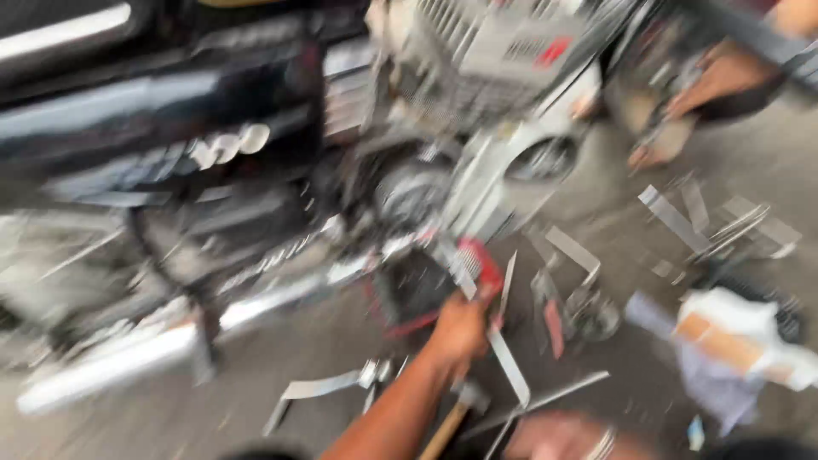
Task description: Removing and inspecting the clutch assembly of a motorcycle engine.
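The whole view is blurred by motion. My left hand (458, 328) reaches forward from the bottom and is closed around a long flat metal strip (509, 368) that slants down to the right. Its upper end lies by a red part (481, 260) low on a motorcycle's engine (409, 192). My right hand (554, 439) shows only partly at the bottom edge, near a metal band (601, 443). Whether it holds anything is hidden. A hammer with a wooden handle (447, 426) lies just below my left wrist.
The dark motorcycle (170, 111) fills the left and top, with its chrome exhaust pipe (128, 362) low on the left. Several flat metal tools (682, 221) and a cloth (733, 341) are scattered on the concrete floor at right. Another person's sandalled feet (716, 85) stand at top right.
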